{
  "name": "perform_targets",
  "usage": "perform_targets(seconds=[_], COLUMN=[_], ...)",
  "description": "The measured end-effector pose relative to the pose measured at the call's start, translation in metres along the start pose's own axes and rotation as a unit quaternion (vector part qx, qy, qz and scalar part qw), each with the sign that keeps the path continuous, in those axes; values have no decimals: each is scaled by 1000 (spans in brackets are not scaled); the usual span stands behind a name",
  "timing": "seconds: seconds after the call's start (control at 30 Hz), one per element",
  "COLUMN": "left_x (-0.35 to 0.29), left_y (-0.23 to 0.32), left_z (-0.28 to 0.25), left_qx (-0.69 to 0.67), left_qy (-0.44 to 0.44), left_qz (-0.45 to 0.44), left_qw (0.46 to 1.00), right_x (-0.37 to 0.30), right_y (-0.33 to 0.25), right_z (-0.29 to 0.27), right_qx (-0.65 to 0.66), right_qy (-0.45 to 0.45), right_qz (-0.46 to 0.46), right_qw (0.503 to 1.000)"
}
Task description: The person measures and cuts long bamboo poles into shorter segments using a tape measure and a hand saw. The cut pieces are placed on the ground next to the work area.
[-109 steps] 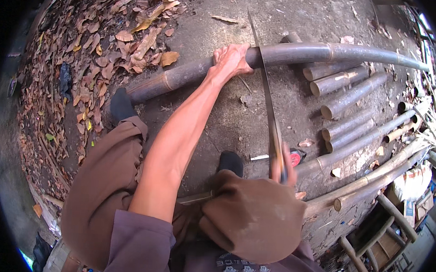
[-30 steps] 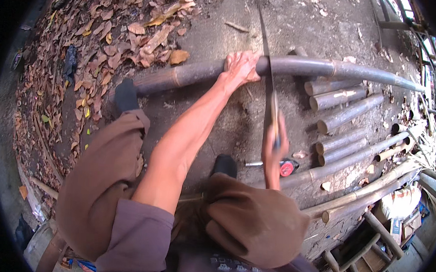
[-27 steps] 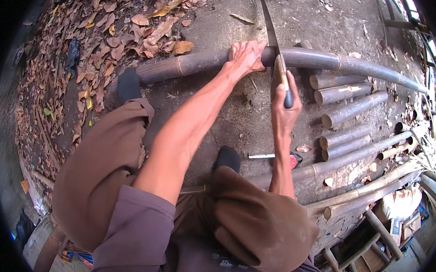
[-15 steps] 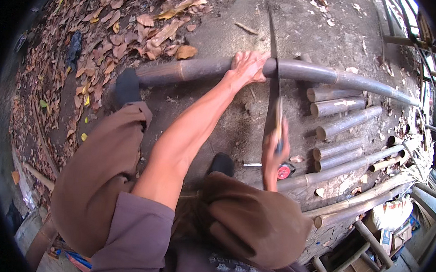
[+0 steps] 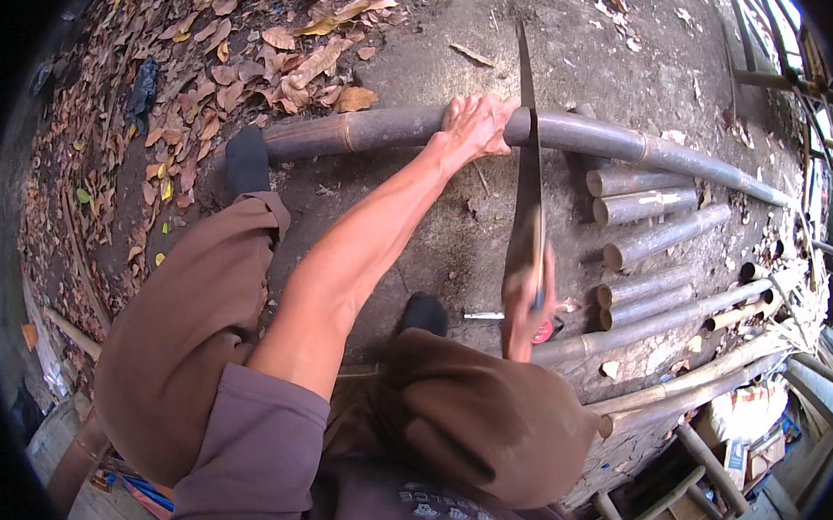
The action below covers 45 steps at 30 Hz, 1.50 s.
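Note:
A long dark bamboo pole (image 5: pixel 395 130) lies across the ground in front of me. My left hand (image 5: pixel 477 127) is wrapped over the top of it, just left of the saw blade. My right hand (image 5: pixel 529 299) grips the handle of a handsaw (image 5: pixel 528 186), blurred by motion. The blade crosses the pole and its tip points away from me. How deep the blade sits in the bamboo cannot be made out. My left foot (image 5: pixel 245 162), in a dark covering, rests against the pole's left part.
Several short bamboo pieces (image 5: pixel 667 235) lie at the right. A red tape measure (image 5: pixel 545 331) sits partly hidden behind my right hand. Longer bamboo poles (image 5: pixel 638 338) stretch off at the lower right, near a wooden frame (image 5: pixel 668 499). Dry leaves (image 5: pixel 229 71) cover the ground at the far left.
My right hand has pulled the saw back toward me, covering more of the tape measure. My left hand keeps its place on the pole.

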State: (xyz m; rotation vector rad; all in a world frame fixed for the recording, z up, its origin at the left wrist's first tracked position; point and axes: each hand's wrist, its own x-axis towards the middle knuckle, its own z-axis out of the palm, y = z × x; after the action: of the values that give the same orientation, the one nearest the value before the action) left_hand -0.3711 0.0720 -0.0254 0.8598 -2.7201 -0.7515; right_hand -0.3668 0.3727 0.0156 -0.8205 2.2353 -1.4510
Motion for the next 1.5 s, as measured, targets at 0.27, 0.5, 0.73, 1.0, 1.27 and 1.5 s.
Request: perform_targets(seconds=[0.27,0.5,0.73,1.0,1.27,1.5], left_x=[0,-1,-5,-22,11,48], left_y=[7,14,0,24,40,120], left_z=[2,1,-3,-4,-122,-265], left_qx=[5,17,27,38,-49,15], left_qy=[-11,-30,-13,-119,-67,246], left_qz=[7,7,-3,21,-13,134], left_qw=[1000,999,1000,992,996,960], right_x=[-98,25,-43,16,-5,-12], right_y=[73,-16,-7,5,34,-20], right_z=[-60,17,-18,19,19,30], right_qx=[90,-20,15,5,-86,-85], right_qy=[6,52,29,49,-36,-158], right_qz=[229,-10,66,14,-17,-99], right_qw=[969,998,997,999,996,979])
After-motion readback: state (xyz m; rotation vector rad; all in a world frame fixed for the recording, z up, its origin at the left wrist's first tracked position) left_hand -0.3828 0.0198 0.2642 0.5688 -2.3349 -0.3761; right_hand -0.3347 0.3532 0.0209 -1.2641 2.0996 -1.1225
